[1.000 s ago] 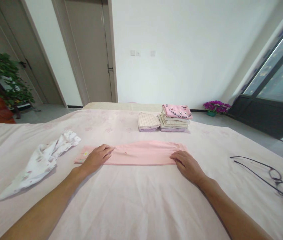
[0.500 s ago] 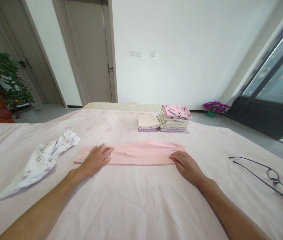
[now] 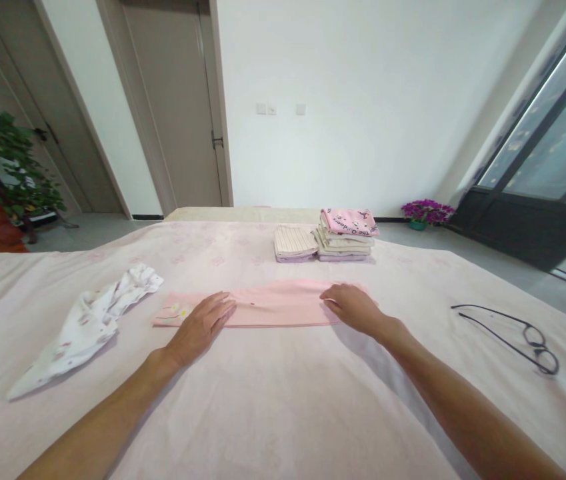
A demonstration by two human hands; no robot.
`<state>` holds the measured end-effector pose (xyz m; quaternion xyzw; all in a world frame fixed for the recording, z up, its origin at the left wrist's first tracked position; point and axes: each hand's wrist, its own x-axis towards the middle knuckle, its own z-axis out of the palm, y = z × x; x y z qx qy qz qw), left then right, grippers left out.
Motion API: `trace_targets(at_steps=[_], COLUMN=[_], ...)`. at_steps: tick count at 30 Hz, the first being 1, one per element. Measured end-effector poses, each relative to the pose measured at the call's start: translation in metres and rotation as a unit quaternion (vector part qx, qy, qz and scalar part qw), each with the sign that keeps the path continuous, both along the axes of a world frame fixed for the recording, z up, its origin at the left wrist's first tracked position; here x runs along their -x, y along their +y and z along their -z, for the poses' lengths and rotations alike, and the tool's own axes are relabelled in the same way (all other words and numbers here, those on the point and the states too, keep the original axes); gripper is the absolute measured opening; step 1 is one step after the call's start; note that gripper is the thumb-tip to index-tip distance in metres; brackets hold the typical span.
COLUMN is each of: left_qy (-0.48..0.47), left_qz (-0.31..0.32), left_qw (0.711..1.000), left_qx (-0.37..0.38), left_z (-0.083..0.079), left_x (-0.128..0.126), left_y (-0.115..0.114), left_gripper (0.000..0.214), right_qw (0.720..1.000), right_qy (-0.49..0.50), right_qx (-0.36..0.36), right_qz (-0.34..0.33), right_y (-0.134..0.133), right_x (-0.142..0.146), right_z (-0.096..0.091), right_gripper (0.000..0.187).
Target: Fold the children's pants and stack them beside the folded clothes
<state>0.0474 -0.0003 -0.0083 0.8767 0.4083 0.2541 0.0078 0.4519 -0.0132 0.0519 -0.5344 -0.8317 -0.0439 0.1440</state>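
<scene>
A pink garment (image 3: 277,307), folded into a long flat strip, lies crosswise on the bed sheet (image 3: 283,393). Small yellow flowers decorate its left end. My left hand (image 3: 207,321) rests flat on the strip's left part, fingers stretched out and holding nothing. Over the right part is my right hand (image 3: 351,305), its fingers extended to the left with nothing gripped; a shadow beneath the wrist suggests it is slightly raised. Whether its fingertips touch the cloth I cannot tell. The strip's right end is partly hidden behind that hand.
A crumpled white printed garment (image 3: 87,323) lies at the left. Toward the far edge sit a striped folded cloth (image 3: 295,241) and a taller stack of folded clothes (image 3: 347,237), pink on top. Eyeglasses (image 3: 517,337) lie unfolded at the right.
My right hand has moved left along the pink strip and lifted a little. My left hand has slid slightly right, uncovering more of the yellow flowers. The view has shifted slightly.
</scene>
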Motion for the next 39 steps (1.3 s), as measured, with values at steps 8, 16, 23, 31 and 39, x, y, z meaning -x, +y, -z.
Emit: trace_targets(at_steps=[8,16,23,31,39], left_qy=[0.114,0.124,0.119,0.149,0.152], left_qz=[0.101,0.100,0.107,0.094,0.097], left_qw=[0.986,0.985,0.986,0.982,0.981], left_qx=[0.071,0.070,0.057,0.066,0.071], left_z=[0.000,-0.003,-0.002,-0.003,0.000], left_x=[-0.024,-0.022,-0.024,-0.023,-0.022], left_y=[-0.009,-0.008,-0.009,-0.010,-0.009], left_gripper=[0.061,0.058,0.055,0.054,0.056], right_qw=[1.000,0.999,0.999,0.996,0.996], right_qy=[0.000,0.006,0.023,-0.052,-0.063], right_qx=[0.014,0.011,-0.009,-0.016,-0.058], right_qz=[-0.025,-0.032,-0.044,-0.068,-0.020], right_y=[0.064,0.093,0.085,0.095,0.096], right_x=[0.114,0.144,0.148,0.153,0.159], right_z=[0.005,0.023,0.032,0.025,0.031], right_gripper=[0.027,0.026,0.023,0.022,0.026])
